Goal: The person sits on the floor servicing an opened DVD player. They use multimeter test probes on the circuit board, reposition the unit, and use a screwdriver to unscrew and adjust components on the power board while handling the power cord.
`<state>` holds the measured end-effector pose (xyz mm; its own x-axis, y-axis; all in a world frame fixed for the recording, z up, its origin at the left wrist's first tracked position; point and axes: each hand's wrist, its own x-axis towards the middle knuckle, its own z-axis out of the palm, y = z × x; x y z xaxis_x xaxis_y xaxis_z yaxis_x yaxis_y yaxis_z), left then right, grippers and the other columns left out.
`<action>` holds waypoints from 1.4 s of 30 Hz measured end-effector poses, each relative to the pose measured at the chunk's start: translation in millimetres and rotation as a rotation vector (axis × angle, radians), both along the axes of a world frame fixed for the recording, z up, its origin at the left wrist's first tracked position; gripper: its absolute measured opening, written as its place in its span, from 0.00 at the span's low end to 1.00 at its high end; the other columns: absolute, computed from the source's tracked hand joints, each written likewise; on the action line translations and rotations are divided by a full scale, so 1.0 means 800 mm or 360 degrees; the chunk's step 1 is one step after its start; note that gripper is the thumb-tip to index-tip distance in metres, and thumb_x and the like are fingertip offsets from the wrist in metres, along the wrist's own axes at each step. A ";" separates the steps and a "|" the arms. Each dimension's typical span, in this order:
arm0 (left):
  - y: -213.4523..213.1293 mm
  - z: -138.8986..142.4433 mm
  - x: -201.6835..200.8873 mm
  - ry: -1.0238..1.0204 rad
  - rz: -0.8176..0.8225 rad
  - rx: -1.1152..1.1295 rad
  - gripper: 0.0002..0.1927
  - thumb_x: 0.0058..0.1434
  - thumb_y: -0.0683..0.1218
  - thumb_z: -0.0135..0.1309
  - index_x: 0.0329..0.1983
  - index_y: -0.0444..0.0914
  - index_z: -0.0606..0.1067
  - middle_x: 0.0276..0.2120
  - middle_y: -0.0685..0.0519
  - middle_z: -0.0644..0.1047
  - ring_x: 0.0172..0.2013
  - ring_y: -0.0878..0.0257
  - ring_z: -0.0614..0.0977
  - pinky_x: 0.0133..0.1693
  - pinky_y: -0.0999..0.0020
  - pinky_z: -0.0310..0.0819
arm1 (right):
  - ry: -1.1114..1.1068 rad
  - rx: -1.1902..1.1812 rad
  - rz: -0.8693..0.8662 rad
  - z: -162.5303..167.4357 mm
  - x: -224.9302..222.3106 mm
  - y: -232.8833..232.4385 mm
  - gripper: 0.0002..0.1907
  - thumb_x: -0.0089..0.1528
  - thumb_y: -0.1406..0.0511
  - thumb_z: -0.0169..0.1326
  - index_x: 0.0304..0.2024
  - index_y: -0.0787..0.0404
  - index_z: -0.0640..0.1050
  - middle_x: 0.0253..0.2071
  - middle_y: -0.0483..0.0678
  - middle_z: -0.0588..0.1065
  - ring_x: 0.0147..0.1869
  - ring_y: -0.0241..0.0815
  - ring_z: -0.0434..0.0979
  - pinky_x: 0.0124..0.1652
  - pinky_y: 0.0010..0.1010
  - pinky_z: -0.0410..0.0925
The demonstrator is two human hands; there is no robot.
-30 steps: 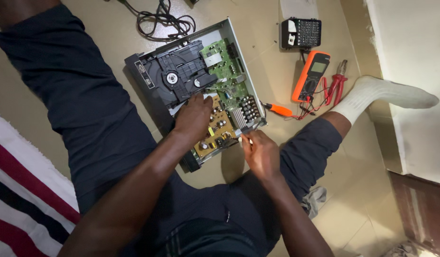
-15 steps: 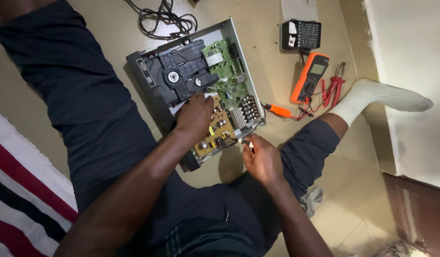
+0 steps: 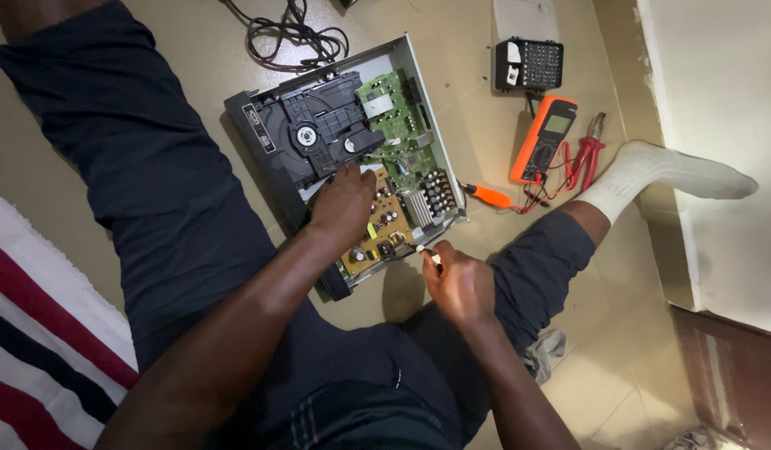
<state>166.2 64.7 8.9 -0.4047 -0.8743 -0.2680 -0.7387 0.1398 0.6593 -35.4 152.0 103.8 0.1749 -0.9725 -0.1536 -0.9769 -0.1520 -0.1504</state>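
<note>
The opened player has a grey metal case (image 3: 419, 79), a black disc drive (image 3: 319, 133), a green circuit board (image 3: 398, 125) and a tan board (image 3: 381, 229), beside an orange multimeter (image 3: 542, 140), red pliers (image 3: 587, 154), a white sock (image 3: 660, 171), a beige floor (image 3: 619, 367) and a red, white and dark striped cloth (image 3: 35, 333).

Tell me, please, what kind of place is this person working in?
Probably a room at home used for electronics repair, not a workshop: the person sits on a tiled floor beside an opened disc player, with an orange multimeter, red pliers and a striped rug.
</note>
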 end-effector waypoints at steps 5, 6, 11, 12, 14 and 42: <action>-0.002 0.005 0.002 0.0001 -0.0009 0.0057 0.41 0.37 0.36 0.71 0.58 0.27 0.69 0.55 0.37 0.71 0.59 0.43 0.72 0.52 0.50 0.74 | -0.0115 0.0035 0.0026 0.006 0.005 -0.002 0.08 0.60 0.64 0.59 0.41 0.59 0.80 0.31 0.54 0.79 0.34 0.58 0.79 0.34 0.45 0.71; -0.002 0.005 0.002 -0.0003 -0.0020 0.0074 0.42 0.36 0.36 0.71 0.58 0.27 0.69 0.55 0.37 0.71 0.59 0.43 0.72 0.52 0.50 0.74 | -0.0119 0.0048 0.0054 0.008 0.005 -0.003 0.09 0.60 0.64 0.58 0.42 0.59 0.79 0.32 0.55 0.79 0.34 0.58 0.80 0.35 0.45 0.72; -0.002 0.000 0.000 -0.0007 -0.0012 0.0019 0.41 0.36 0.36 0.71 0.57 0.27 0.69 0.56 0.35 0.70 0.58 0.42 0.72 0.52 0.50 0.75 | -0.0049 0.0236 0.0041 0.017 0.002 -0.008 0.19 0.57 0.65 0.57 0.51 0.61 0.75 0.35 0.60 0.78 0.35 0.63 0.79 0.34 0.50 0.71; -0.002 -0.001 0.000 0.0002 0.0009 -0.0049 0.39 0.39 0.36 0.70 0.57 0.27 0.70 0.55 0.34 0.71 0.58 0.42 0.73 0.51 0.50 0.75 | -0.0062 0.0223 0.0046 0.018 0.001 -0.008 0.18 0.58 0.65 0.57 0.50 0.60 0.75 0.35 0.59 0.79 0.35 0.63 0.79 0.33 0.50 0.71; -0.001 -0.002 -0.001 0.0009 0.0019 -0.0072 0.37 0.40 0.36 0.69 0.56 0.27 0.70 0.55 0.34 0.71 0.57 0.42 0.74 0.52 0.50 0.75 | -0.0092 0.0196 0.0059 0.018 -0.002 -0.009 0.14 0.60 0.63 0.56 0.48 0.58 0.75 0.34 0.57 0.80 0.34 0.62 0.80 0.33 0.49 0.72; 0.002 -0.022 -0.006 0.0002 0.0068 -0.0194 0.29 0.46 0.35 0.65 0.53 0.29 0.73 0.56 0.34 0.72 0.56 0.41 0.74 0.50 0.50 0.76 | -0.0308 0.0286 0.0360 0.017 -0.011 -0.020 0.11 0.58 0.74 0.53 0.42 0.63 0.81 0.44 0.57 0.77 0.46 0.58 0.77 0.44 0.42 0.70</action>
<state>161.4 65.9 -8.4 -0.3668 -0.9167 -0.1585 -0.7449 0.1874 0.6403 -44.3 135.7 117.5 0.4258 -0.8662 -0.2616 -0.8722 -0.3159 -0.3735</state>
